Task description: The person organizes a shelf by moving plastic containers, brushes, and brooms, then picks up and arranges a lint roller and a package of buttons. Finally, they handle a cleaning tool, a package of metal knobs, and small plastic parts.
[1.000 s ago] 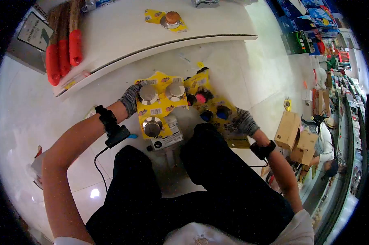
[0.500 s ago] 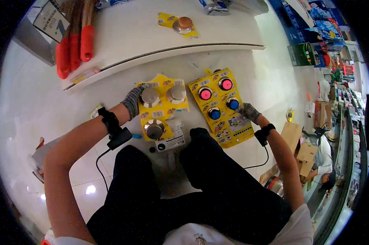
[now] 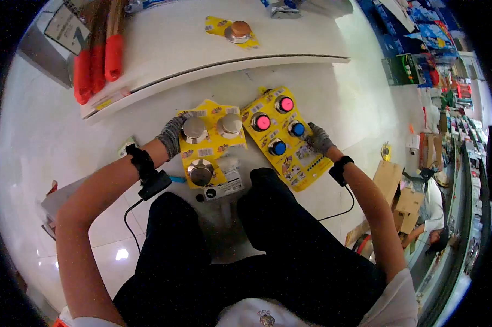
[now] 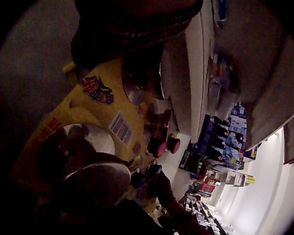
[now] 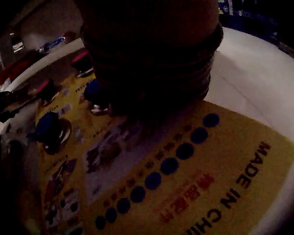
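Observation:
My gloved left hand (image 3: 170, 133) grips the upper left edge of a yellow card (image 3: 205, 152) bearing three round silver metal knobs (image 3: 200, 171). In the left wrist view, flared metal knobs (image 4: 100, 178) stand out from the card. To the right, my gloved right hand (image 3: 320, 139) holds the right edge of a second yellow card (image 3: 306, 166), its fingertips partly hidden. Two pink-topped knobs (image 3: 263, 122) and two blue-topped knobs (image 3: 277, 147) are fixed to it. The cards meet side by side above my knees, and blue dots and print (image 5: 169, 165) show in the right wrist view.
Ahead is a low white shelf (image 3: 175, 41) with a brown-topped knob (image 3: 239, 30) on a torn yellow card and red-ended brushes (image 3: 113, 57). A white box (image 3: 227, 186) lies below the left card. Cardboard boxes (image 3: 408, 204) and a crouching person (image 3: 434, 196) are at right.
My right hand has turned the second card from a blurred, tilted position to face up, then moved it left against the first card. The left hand keeps its hold nearly still.

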Tool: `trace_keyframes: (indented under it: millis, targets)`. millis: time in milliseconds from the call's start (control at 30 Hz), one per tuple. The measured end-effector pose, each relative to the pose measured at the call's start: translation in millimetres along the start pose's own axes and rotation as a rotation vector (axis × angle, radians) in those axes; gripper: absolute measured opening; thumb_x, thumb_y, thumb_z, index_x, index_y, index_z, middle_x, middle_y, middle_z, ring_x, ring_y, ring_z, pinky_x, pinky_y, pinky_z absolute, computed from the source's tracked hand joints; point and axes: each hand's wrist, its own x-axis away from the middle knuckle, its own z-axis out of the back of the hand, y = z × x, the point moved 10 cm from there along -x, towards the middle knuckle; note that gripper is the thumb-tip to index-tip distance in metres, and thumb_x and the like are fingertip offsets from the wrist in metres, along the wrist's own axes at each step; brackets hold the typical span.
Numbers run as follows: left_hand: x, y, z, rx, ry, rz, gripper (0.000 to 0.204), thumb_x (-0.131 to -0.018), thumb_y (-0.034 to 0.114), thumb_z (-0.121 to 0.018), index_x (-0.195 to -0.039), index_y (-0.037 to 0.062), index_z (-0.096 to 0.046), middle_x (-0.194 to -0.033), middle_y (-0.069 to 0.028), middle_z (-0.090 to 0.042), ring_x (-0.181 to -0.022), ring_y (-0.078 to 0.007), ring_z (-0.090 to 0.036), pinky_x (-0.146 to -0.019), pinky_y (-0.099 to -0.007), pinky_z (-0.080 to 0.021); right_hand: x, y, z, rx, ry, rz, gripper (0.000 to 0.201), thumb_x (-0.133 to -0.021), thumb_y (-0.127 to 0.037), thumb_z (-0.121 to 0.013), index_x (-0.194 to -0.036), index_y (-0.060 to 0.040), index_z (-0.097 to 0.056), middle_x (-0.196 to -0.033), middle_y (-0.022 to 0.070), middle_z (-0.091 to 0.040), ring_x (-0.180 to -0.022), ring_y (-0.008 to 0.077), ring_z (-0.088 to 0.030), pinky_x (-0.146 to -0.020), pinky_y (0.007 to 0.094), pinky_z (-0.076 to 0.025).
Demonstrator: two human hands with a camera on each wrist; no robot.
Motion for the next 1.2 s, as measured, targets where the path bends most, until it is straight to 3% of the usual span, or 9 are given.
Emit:
trace_keyframes:
  millis: [200,533,567,667,800,933,1033,1133,1200]
  targets:
    - [4,-4,-12,0.012,-0.057,0.024,0.033,-0.086,0.024,-0.037,-0.111,0.0045,-0.046,-0.107,-0.017,-0.052,-0.091,-0.0306,-0.055,-0.079,-0.0443,-0.046,-4,-6,-8,0.21,0.025,0.197,0.049,-0.074,-0.028,-0.059,-0.112,-0.0009,-0.044,-0.092,0.0157,-0.058,-0.071,0.0183,-0.057,-0.064,0.0312,-0.046]
    - [-9,-4,19,-0.01,0.042,-0.017,0.035,-0.086,0.029,-0.038,-0.109,0.0042,-0.046,-0.098,-0.0161,-0.056,-0.083,-0.0291,-0.058,-0.072,-0.0414,-0.05,-6,-8,-37,0.011,-0.183,0.042,0.043,-0.074,-0.028,-0.058,-0.106,-0.0012,-0.047,-0.087,0.0134,-0.06,-0.074,0.0219,-0.059,-0.065,0.0337,-0.046]
    - [1,-3,16,-0.009,0.053,-0.015,0.035,-0.086,0.029,-0.038,-0.109,0.0042,-0.047,-0.098,-0.0158,-0.056,-0.083,-0.0289,-0.058,-0.072,-0.0413,-0.049,-27,10,-40,0.155,-0.157,0.259,0.042,-0.073,-0.033,-0.057,-0.1,-0.0018,-0.05,-0.09,0.0153,-0.059,-0.083,0.0285,-0.057,-0.072,0.0365,-0.045]
    - [2,-5,29,0.015,0.065,-0.007,0.035,-0.086,0.03,-0.038,-0.108,0.0044,-0.047,-0.097,-0.0155,-0.056,-0.083,-0.0282,-0.058,-0.073,-0.0407,-0.049,-28,-19,-32,0.874,-0.31,0.127,0.043,-0.072,-0.037,-0.056,-0.098,-0.0028,-0.053,-0.095,0.0166,-0.058,-0.09,0.0318,-0.054,-0.078,0.0371,-0.042]
    - [7,-4,30,0.045,0.05,-0.018,0.034,-0.086,0.028,-0.037,-0.108,0.0042,-0.048,-0.098,-0.016,-0.056,-0.084,-0.0277,-0.058,-0.074,-0.0408,-0.049,-43,-52,-17,0.97,-0.388,0.237,0.042,-0.073,-0.039,-0.054,-0.099,-0.0055,-0.054,-0.096,0.016,-0.057,-0.094,0.0303,-0.052,-0.083,0.0363,-0.04]
    - [3,-3,27,0.091,-0.03,-0.014,0.032,-0.085,0.027,-0.04,-0.107,0.0054,-0.047,-0.097,-0.0165,-0.056,-0.083,-0.0281,-0.058,-0.071,-0.0427,-0.049,-45,-170,11,0.874,0.132,0.737,0.033,-0.079,-0.027,-0.05,-0.104,-0.0048,-0.051,-0.108,0.0159,-0.051,-0.096,0.0302,-0.051,-0.085,0.035,-0.039]
    - [-4,-6,30,0.122,-0.052,-0.004,0.031,-0.083,0.03,-0.046,-0.106,0.0089,-0.047,-0.094,-0.0164,-0.057,-0.078,-0.0291,-0.059,-0.066,-0.0444,-0.051,-49,-220,-9,0.541,-0.042,0.746,0.033,-0.081,-0.024,-0.047,-0.106,-0.0038,-0.049,-0.108,0.0164,-0.051,-0.096,0.0309,-0.05,-0.084,0.0347,-0.04]
    - [0,-2,28,0.084,-0.046,-0.039,0.032,-0.084,0.028,-0.044,-0.107,0.0069,-0.047,-0.096,-0.0169,-0.056,-0.08,-0.029,-0.059,-0.068,-0.0428,-0.05,-84,-186,-40,0.394,-0.096,0.61,0.033,-0.081,-0.024,-0.046,-0.105,-0.0021,-0.049,-0.105,0.0167,-0.053,-0.095,0.0306,-0.051,-0.081,0.0343,-0.041]
    - [4,3,34,0.024,0.049,-0.083,0.033,-0.085,0.024,-0.04,-0.109,0.0029,-0.047,-0.099,-0.0168,-0.056,-0.084,-0.0284,-0.058,-0.073,-0.0411,-0.049,-125,-135,-51,-0.056,-0.106,0.428,0.03,-0.086,-0.026,-0.044,-0.098,-0.0013,-0.055,-0.091,0.0091,-0.059,-0.078,0.0141,-0.053,-0.074,0.0265,-0.043]
